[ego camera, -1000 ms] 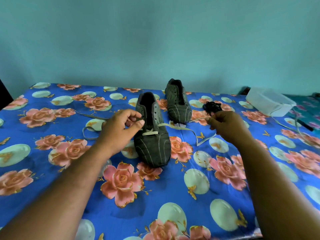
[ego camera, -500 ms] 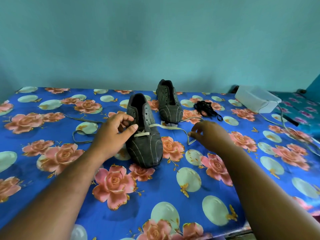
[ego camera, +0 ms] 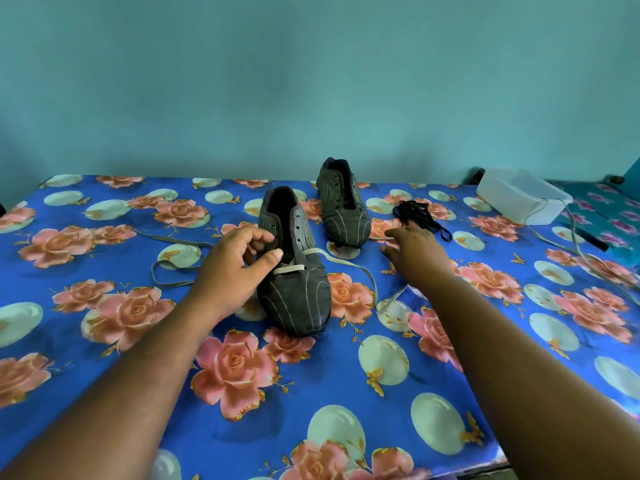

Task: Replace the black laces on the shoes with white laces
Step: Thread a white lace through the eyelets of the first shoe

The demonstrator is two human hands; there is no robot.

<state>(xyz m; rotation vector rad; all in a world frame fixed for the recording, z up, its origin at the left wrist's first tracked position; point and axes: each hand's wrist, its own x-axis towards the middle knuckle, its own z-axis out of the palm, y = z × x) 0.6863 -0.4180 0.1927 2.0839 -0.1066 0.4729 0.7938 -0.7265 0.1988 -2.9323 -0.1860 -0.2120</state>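
Gripping near shoe [ego camera: 296, 271] w/ left hand [ego camera: 232, 271], fingers curled on its side by the eyelets.
White lace [ego camera: 349, 266] is threaded at the toe end, trailing to 3 o'clock. Right hand [ego camera: 414, 252] hangs open, fingers spread, holding nothing. Black laces [ego camera: 419, 214] are bunched at its 12 o'clock; far shoe [ego camera: 343, 206] at 11.

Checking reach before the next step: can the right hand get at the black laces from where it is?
Probably yes. The right hand is open, holds nothing, and lies just short of the black laces; only bare bedsheet shows between them.
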